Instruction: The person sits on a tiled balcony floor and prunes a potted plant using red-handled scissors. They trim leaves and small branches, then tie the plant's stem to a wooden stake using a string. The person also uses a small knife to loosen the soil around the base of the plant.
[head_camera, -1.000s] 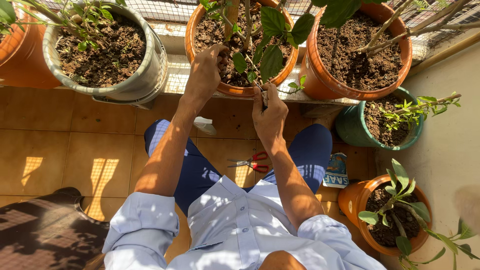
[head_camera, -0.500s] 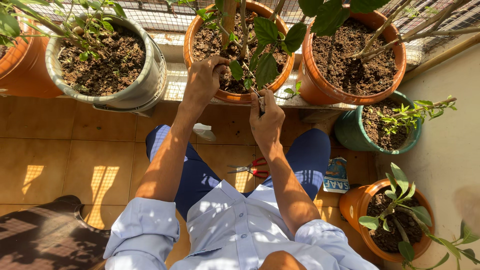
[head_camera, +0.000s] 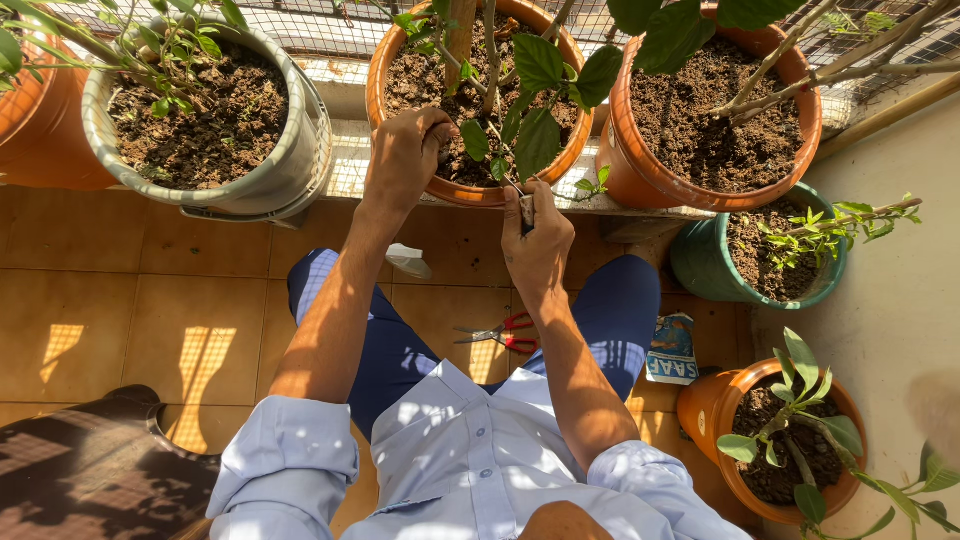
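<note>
The left hand (head_camera: 405, 160) is gripping the orange pot (head_camera: 400, 60) rim while the right hand (head_camera: 537, 240) is pinching a thin stem (head_camera: 510, 180) just above its fingers.

Landmark: red-handled scissors (head_camera: 497, 333) on tiled floor (head_camera: 130, 300). Up-left, grey pot (head_camera: 290, 160) w/ soil & small green plant. Up-right, big orange pot (head_camera: 715, 195), then green pot (head_camera: 705, 270). Just right, blue-white packet (head_camera: 672, 350). Lower right, small orange pot (head_camera: 705, 410) w/ leafy sapling. Far lower-left, dark mat (head_camera: 90, 470).
</note>
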